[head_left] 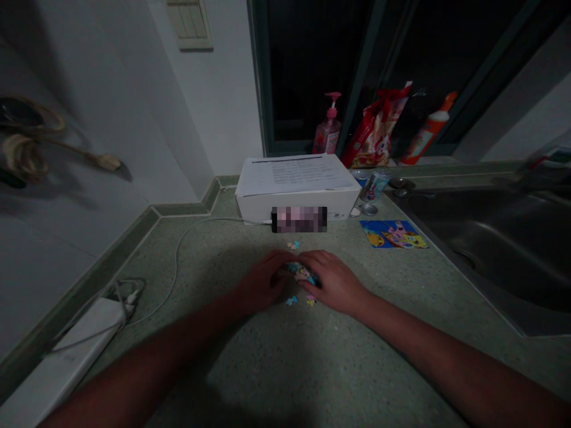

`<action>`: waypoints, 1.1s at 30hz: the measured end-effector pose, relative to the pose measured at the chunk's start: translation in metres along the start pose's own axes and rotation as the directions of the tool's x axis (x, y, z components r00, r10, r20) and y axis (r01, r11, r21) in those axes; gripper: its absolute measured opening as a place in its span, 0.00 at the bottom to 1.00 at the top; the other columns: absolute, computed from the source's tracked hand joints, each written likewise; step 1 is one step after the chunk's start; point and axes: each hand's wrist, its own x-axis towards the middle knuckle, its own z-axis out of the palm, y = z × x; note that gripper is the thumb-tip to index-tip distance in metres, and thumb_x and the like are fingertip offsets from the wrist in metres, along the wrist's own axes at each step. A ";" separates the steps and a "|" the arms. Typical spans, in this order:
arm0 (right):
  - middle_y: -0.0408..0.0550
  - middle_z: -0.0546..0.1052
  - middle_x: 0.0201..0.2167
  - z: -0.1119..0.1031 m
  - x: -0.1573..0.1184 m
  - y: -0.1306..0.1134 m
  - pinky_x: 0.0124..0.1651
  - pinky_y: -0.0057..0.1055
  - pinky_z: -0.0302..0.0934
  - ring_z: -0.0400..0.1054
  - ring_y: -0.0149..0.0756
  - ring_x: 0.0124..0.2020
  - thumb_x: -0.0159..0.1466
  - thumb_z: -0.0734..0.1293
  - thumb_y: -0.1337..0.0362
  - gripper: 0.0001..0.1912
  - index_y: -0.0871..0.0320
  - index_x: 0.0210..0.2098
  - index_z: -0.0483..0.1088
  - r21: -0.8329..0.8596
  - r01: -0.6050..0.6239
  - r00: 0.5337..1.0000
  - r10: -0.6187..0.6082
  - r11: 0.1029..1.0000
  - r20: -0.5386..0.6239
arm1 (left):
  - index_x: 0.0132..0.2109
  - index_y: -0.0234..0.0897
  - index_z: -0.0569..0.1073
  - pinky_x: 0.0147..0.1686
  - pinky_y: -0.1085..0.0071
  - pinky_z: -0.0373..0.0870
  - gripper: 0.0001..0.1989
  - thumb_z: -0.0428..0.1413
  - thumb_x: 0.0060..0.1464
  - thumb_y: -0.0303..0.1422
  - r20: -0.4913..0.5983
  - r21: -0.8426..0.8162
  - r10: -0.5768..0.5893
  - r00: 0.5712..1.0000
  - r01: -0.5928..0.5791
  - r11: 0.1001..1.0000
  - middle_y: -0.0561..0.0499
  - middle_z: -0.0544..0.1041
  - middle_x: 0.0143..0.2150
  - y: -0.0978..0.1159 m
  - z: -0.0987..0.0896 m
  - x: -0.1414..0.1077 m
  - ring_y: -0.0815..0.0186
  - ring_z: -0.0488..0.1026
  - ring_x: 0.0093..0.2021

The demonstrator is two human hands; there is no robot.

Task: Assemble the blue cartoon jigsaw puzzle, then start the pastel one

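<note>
A small heap of puzzle pieces (301, 271) lies on the speckled counter between my hands. My left hand (263, 282) curves round the heap's left side, fingers bent toward it. From the right, my right hand (333, 279) cups the heap, its fingertips over the far edge and its thumb at the near side. Loose pieces lie apart from it: one group (293, 245) beyond the hands, a blue piece (291, 301) and a pink and yellow piece (311, 300) nearer me. The pieces under my fingers are partly hidden.
Behind stands a white box (297, 199) with paper on top and a blurred-out device (299, 219) against its front. A colourful cartoon card (394, 234) lies right, near a can (376, 185) and the sink (491, 238). A white power strip (66, 356) and cable are left.
</note>
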 end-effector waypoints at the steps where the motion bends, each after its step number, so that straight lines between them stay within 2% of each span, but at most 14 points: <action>1: 0.58 0.80 0.58 0.001 0.001 0.001 0.64 0.55 0.69 0.74 0.53 0.60 0.70 0.73 0.65 0.21 0.58 0.61 0.74 0.005 0.002 1.000 -0.002 1.000 -0.008 | 0.65 0.44 0.72 0.64 0.48 0.76 0.26 0.53 0.62 0.24 0.017 -0.003 0.009 1.000 -0.009 1.000 0.43 0.79 0.63 0.001 -0.001 -0.001 0.54 0.77 0.63; 4: 0.57 0.82 0.54 0.005 0.003 0.004 0.61 0.54 0.70 0.75 0.52 0.57 0.71 0.71 0.67 0.16 0.56 0.58 0.76 0.018 0.019 0.999 -0.019 1.000 -0.027 | 0.66 0.45 0.71 0.66 0.48 0.75 0.26 0.53 0.63 0.25 0.031 0.026 0.023 0.999 -0.024 0.999 0.43 0.78 0.64 0.002 -0.001 -0.003 0.53 0.76 0.64; 7: 0.57 0.82 0.51 0.007 0.003 0.007 0.59 0.53 0.71 0.75 0.51 0.55 0.71 0.70 0.70 0.13 0.56 0.54 0.77 0.029 0.043 0.999 -0.042 0.999 -0.036 | 0.65 0.42 0.72 0.66 0.48 0.73 0.24 0.58 0.63 0.29 0.022 0.118 0.041 0.999 -0.043 0.992 0.43 0.78 0.64 0.003 0.002 -0.003 0.50 0.76 0.64; 11: 0.56 0.83 0.48 0.009 0.003 0.010 0.56 0.50 0.73 0.76 0.49 0.52 0.72 0.67 0.72 0.11 0.57 0.50 0.77 0.069 0.079 0.993 -0.073 0.994 -0.090 | 0.65 0.37 0.72 0.66 0.45 0.71 0.26 0.64 0.61 0.32 0.065 0.256 0.010 0.998 -0.026 0.966 0.39 0.78 0.64 0.004 0.007 -0.001 0.47 0.75 0.64; 14: 0.55 0.82 0.49 0.009 0.003 0.014 0.56 0.48 0.74 0.77 0.47 0.52 0.72 0.64 0.74 0.14 0.56 0.52 0.77 0.114 0.083 0.986 -0.065 0.990 -0.152 | 0.64 0.38 0.73 0.65 0.45 0.72 0.23 0.62 0.64 0.33 0.082 0.290 0.001 0.997 -0.024 0.957 0.40 0.80 0.62 0.004 0.008 0.001 0.49 0.76 0.63; 18: 0.53 0.82 0.50 0.006 0.005 0.020 0.56 0.45 0.75 0.78 0.44 0.52 0.72 0.62 0.74 0.17 0.53 0.54 0.76 0.168 0.070 0.974 -0.031 0.983 -0.225 | 0.61 0.39 0.76 0.62 0.48 0.75 0.17 0.57 0.67 0.30 0.050 0.277 0.000 0.999 -0.014 0.961 0.42 0.82 0.57 0.000 0.008 0.002 0.52 0.77 0.59; 21: 0.54 0.81 0.52 -0.004 0.005 0.021 0.57 0.47 0.75 0.78 0.45 0.54 0.74 0.61 0.71 0.17 0.52 0.56 0.75 0.133 0.049 0.967 -0.014 0.990 -0.254 | 0.58 0.40 0.77 0.60 0.50 0.76 0.14 0.55 0.69 0.29 0.051 0.258 -0.009 0.999 -0.005 0.966 0.44 0.83 0.55 -0.002 0.008 0.001 0.53 0.77 0.58; 23: 0.56 0.81 0.54 -0.013 0.003 0.019 0.59 0.50 0.73 0.77 0.49 0.56 0.75 0.63 0.68 0.16 0.54 0.58 0.75 0.049 0.018 0.977 -0.008 0.999 -0.213 | 0.58 0.40 0.78 0.60 0.50 0.77 0.14 0.54 0.69 0.29 0.049 0.251 -0.017 0.999 0.004 0.968 0.44 0.82 0.56 -0.003 0.008 0.000 0.53 0.77 0.58; 26: 0.58 0.81 0.56 -0.028 -0.004 0.016 0.60 0.54 0.72 0.77 0.55 0.56 0.73 0.68 0.60 0.16 0.54 0.59 0.76 -0.076 -0.036 0.995 0.030 0.996 -0.090 | 0.58 0.41 0.78 0.60 0.50 0.78 0.14 0.55 0.68 0.29 0.015 0.228 -0.049 0.999 0.044 0.973 0.44 0.82 0.56 -0.004 0.008 0.000 0.54 0.78 0.57; 29: 0.58 0.81 0.57 -0.037 -0.014 0.016 0.58 0.54 0.73 0.77 0.57 0.55 0.69 0.74 0.54 0.23 0.54 0.60 0.76 -0.114 -0.065 0.998 0.066 0.991 0.003 | 0.57 0.41 0.78 0.59 0.51 0.79 0.14 0.55 0.68 0.30 -0.033 0.164 -0.099 0.995 0.103 0.981 0.45 0.82 0.54 -0.005 0.007 0.001 0.55 0.79 0.55; 33: 0.58 0.81 0.57 -0.036 -0.021 0.017 0.59 0.52 0.72 0.76 0.57 0.57 0.64 0.78 0.57 0.27 0.54 0.60 0.76 -0.094 -0.093 0.993 0.099 0.991 0.058 | 0.55 0.41 0.79 0.54 0.53 0.81 0.13 0.57 0.66 0.30 -0.086 0.007 -0.171 0.981 0.173 0.985 0.46 0.83 0.52 -0.008 0.004 0.004 0.58 0.81 0.49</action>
